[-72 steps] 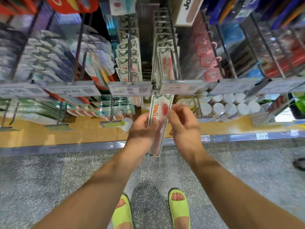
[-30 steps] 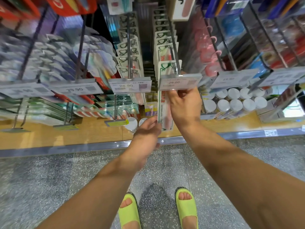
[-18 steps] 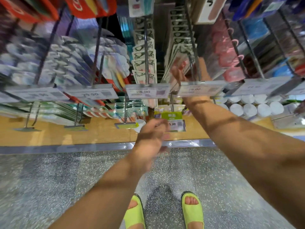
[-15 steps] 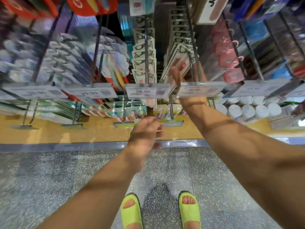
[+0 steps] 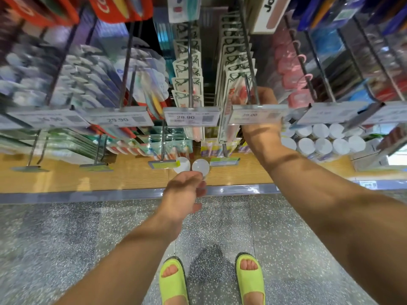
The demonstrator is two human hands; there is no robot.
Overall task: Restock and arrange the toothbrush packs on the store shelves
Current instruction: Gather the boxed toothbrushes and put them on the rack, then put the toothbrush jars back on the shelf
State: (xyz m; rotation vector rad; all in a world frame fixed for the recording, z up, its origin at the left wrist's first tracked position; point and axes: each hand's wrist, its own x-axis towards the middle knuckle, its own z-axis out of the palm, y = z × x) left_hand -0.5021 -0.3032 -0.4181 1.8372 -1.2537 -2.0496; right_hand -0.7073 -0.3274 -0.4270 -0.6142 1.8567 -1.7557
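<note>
A white toothbrush pack with red lettering hangs tilted at the front of a metal peg, ahead of a row of matching packs. My right hand is raised behind the peg's price tag, and its fingers hold the top of that front pack. My left hand hovers lower, over the shelf edge, loosely curled and holding nothing. Another row of the same packs hangs on the peg to the left, above a tag reading 28.90.
Pegs with other toothbrush packs fill the left side, and pink items hang on the right. Below lies a wooden shelf with white round containers and two white caps. Speckled floor and my green slippers are underneath.
My right hand has carried the pack up from waist height and onto the peg behind the price tag. My left hand let go of it and dropped back toward the shelf edge.
</note>
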